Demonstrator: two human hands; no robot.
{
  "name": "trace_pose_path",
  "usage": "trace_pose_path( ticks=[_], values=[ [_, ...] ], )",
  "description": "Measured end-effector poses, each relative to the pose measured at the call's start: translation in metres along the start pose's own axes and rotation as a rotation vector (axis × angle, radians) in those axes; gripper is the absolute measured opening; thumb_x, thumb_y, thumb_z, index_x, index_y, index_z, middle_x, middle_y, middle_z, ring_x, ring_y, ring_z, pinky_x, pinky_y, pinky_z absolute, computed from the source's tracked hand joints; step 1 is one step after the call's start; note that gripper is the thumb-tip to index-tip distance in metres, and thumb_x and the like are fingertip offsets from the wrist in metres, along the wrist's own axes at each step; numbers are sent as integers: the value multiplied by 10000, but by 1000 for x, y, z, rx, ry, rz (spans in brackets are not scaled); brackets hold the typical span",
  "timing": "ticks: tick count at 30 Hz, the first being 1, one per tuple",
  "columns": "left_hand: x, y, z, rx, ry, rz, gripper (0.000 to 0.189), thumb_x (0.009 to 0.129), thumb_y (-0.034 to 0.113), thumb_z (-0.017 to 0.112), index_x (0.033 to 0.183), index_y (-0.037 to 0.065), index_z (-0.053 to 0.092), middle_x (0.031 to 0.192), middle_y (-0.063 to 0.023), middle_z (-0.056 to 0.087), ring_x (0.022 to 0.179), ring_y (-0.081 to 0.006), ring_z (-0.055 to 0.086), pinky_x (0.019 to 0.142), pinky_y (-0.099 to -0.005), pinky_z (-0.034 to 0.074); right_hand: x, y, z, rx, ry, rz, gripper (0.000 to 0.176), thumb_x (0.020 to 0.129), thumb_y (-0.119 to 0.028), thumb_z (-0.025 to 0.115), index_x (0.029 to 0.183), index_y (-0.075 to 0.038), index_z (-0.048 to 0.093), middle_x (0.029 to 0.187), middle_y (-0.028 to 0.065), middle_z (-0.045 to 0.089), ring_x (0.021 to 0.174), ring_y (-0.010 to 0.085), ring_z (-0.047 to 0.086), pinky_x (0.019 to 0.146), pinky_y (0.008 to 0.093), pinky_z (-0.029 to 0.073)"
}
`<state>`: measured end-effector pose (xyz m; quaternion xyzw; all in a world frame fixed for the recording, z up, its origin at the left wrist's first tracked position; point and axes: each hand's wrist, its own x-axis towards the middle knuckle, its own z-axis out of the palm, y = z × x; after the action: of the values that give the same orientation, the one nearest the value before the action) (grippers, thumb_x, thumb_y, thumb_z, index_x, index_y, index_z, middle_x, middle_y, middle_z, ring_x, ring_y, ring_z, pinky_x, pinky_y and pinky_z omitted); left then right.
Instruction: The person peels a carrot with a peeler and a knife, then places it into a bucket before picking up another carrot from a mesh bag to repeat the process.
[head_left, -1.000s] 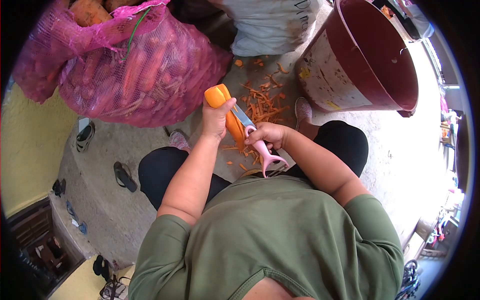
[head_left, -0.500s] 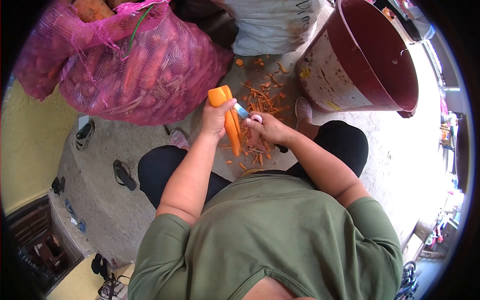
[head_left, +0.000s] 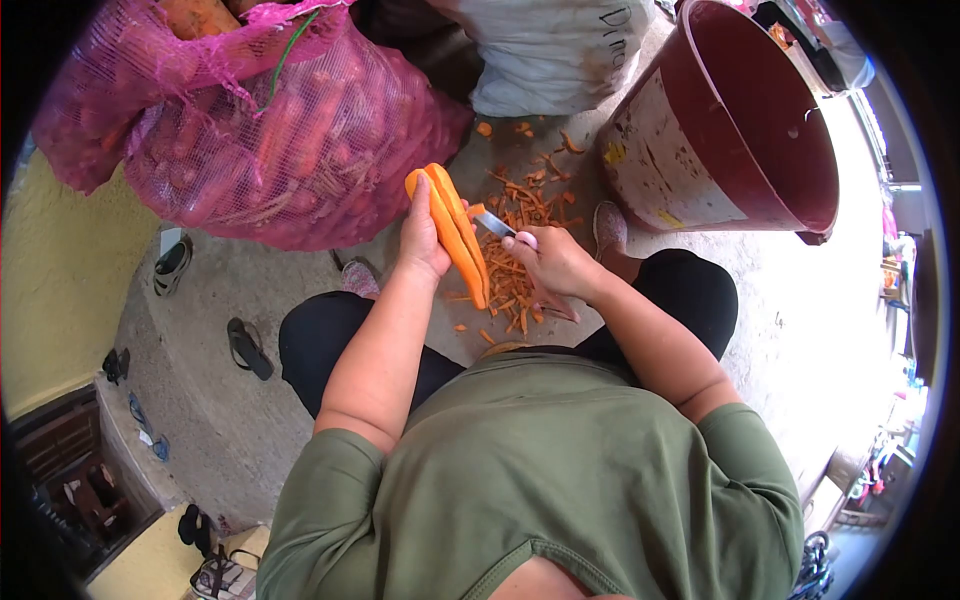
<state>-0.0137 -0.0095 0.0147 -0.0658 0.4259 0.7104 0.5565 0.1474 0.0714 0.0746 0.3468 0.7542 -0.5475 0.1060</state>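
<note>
My left hand (head_left: 425, 240) is closed round a bright orange carrot (head_left: 455, 235), which is peeled and shows a long groove down its length. The carrot slants, its thick end up and away from me, its narrow end toward my lap. In my right hand (head_left: 553, 258) is a knife (head_left: 494, 224), gripped by its pale pink handle. The blade points left toward the carrot, and a bit of orange sits at its tip. Below both hands, orange peelings (head_left: 525, 200) lie strewn over the concrete between my feet.
A pink mesh sack (head_left: 290, 130) full of carrots stands at the upper left. Beside it is a white sack (head_left: 550, 55) with writing. A large dark red bucket (head_left: 665, 140) stands tilted-looking at the right. Sandals (head_left: 248, 348) lie on the floor at left, near a yellow wall (head_left: 65, 290).
The carrot has turned in my left hand, and the thumb now lies along its upper end. My right hand has moved slightly right and down, drawing the knife with it.
</note>
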Motion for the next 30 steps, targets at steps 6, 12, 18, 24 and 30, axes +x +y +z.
trace_pose_path(
  ticks=[6,12,18,24,30],
  values=[
    [6,-2,4,50,16,188,454,749,430,564,987,71,420,745,-87,502,653,-184,526,614,-318,463,3,3,9,-55,-10,18,380,857,-357,390,829,-2,520,542,108,530,523,233,570,557,350,445],
    [-2,2,11,115,6,216,457,756,425,556,1013,79,405,796,-76,499,703,-185,523,647,-332,457,3,0,11,-10,43,30,377,857,-351,390,826,1,524,539,107,526,537,234,570,570,348,442],
    [2,-3,12,149,9,326,387,770,369,563,974,77,409,737,-63,501,609,-155,518,573,-287,456,6,-9,8,-58,-37,98,420,848,-368,400,800,28,532,557,131,540,562,250,578,587,367,438],
    [-4,-7,15,171,-1,359,366,778,352,556,965,74,408,722,-68,494,625,-157,511,576,-286,449,17,2,19,-136,-77,111,462,835,-397,401,765,35,548,578,174,550,592,272,587,612,377,441],
    [8,-10,1,-90,11,60,390,777,369,549,988,78,398,734,-79,490,646,-170,504,611,-307,448,28,10,22,94,-186,119,460,833,-391,404,753,37,551,560,179,541,580,283,582,593,375,445]
  ],
)
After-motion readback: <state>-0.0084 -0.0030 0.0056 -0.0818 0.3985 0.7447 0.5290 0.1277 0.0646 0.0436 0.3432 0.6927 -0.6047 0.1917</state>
